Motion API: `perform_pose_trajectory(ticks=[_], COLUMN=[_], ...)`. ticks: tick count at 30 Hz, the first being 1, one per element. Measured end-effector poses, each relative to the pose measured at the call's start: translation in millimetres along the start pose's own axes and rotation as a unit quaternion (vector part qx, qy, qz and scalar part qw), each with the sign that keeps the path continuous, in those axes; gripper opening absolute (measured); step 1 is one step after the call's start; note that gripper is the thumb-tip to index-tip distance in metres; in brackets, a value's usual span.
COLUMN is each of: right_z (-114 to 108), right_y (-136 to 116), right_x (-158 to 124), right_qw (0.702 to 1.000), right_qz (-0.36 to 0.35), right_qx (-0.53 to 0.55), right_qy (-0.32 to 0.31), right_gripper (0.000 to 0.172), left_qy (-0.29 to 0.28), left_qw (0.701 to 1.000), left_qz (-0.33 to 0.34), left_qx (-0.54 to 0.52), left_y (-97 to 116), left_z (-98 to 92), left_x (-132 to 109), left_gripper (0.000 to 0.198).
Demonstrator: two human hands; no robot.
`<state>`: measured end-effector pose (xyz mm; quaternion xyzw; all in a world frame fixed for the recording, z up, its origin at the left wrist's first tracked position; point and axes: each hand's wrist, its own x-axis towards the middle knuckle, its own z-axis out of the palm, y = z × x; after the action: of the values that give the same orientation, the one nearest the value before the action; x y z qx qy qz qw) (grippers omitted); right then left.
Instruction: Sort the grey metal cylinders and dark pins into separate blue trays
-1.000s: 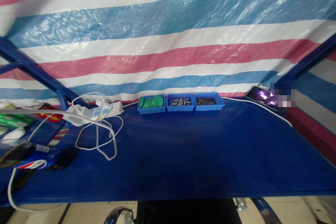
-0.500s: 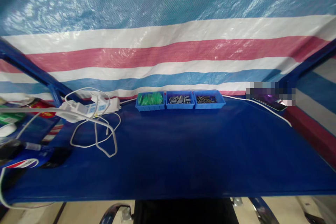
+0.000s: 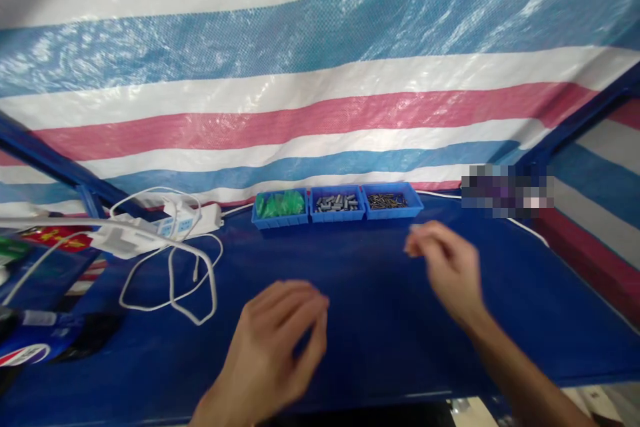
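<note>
Three small blue bins stand in a row at the back of the blue table (image 3: pixel 360 320): one with green pieces (image 3: pixel 279 207), one with grey metal pieces (image 3: pixel 337 205), one with dark screws (image 3: pixel 390 201). My left hand (image 3: pixel 273 347) hovers over the table's near middle, fingers curled down and loosely together, smeared by motion. My right hand (image 3: pixel 447 267) reaches forward toward the bins, fingers bunched at the tips, also blurred. Nothing shows in either hand.
A white power strip (image 3: pixel 165 223) with looped white cables (image 3: pixel 175 280) lies at the back left. A drinks bottle (image 3: pixel 35 343) and packets sit at the left edge. A striped tarpaulin (image 3: pixel 320 80) closes the back. Blue frame bars slant at both sides.
Both hands have come into view from below; none showed before. The camera has shifted slightly, with the bins a little lower and further left in the picture.
</note>
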<state>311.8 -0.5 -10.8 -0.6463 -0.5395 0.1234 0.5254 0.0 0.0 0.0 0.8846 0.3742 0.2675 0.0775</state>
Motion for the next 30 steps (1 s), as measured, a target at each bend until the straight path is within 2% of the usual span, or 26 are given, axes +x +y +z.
perform_pose_trajectory(ticks=[2,4,5,7,10,15,20,24,27,30], right_z=[29,55,66,83,97,104,100,97,89,77], right_y=[6,17,24,37,54,71,72,71,72,72], right_x=[13,26,32,39,38,35,37,31,30,34], right_qw=[0.999,0.996,0.994,0.985,0.981,0.996,0.993,0.985,0.982,0.987], right_qz=[-0.014,-0.024,-0.022,-0.035,-0.022,0.007,0.069,0.096,0.103,0.087], right_qx=[-0.034,-0.084,-0.109,-0.166,-0.185,-0.077,0.071,0.126,0.134,0.074], right_qy=[-0.011,-0.009,0.002,-0.027,-0.053,-0.049,-0.072,-0.067,-0.086,-0.112], right_gripper=[0.034,0.026,0.025,0.03,0.036,0.041,0.037,0.037,0.038,0.036], left_qy=[0.055,0.122,0.134,0.143,0.151,0.169,0.16,0.122,0.12,0.113], left_qw=[0.998,0.992,0.989,0.984,0.982,0.982,0.984,0.992,0.993,0.993], left_qz=[-0.01,-0.035,-0.05,-0.082,-0.092,-0.086,-0.073,-0.013,0.02,0.03], left_qx=[-0.007,0.013,0.032,0.066,0.067,-0.001,-0.007,0.007,0.002,-0.002], left_y=[-20,-39,-48,-65,-82,-94,-89,-82,-81,-81], left_z=[33.7,67.5,81.8,103.0,116.8,116.1,115.6,122.2,126.7,126.8], left_x=[53,95,110,125,126,114,105,106,111,112], left_gripper=[0.021,0.025,0.025,0.027,0.031,0.025,0.034,0.033,0.028,0.025])
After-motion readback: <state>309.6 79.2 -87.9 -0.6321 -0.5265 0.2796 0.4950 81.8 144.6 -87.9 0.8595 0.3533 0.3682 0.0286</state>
